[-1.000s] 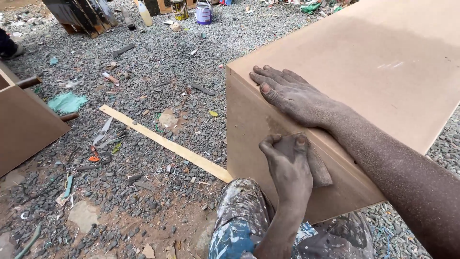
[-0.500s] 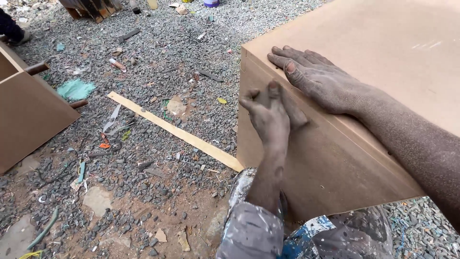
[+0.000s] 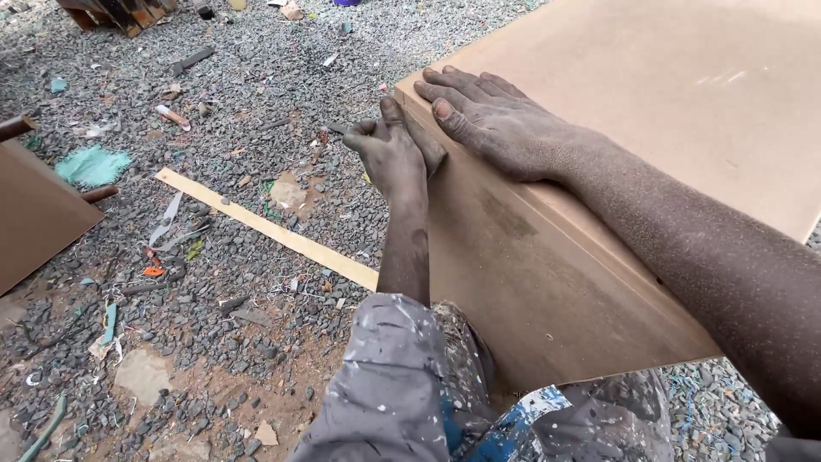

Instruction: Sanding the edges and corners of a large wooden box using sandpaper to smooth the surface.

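Gravel ground [image 3: 256,103] with a brown board cabinet [image 3: 547,274], pale wooden slat [image 3: 265,227], scattered scraps.

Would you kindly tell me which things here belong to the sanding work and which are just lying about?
In use:
- brown board box
- sandpaper, pressed to the box's corner by the left hand
- right hand, flat on the box top

Lying about:
- wooden strip on the gravel
- green rag
- second brown box
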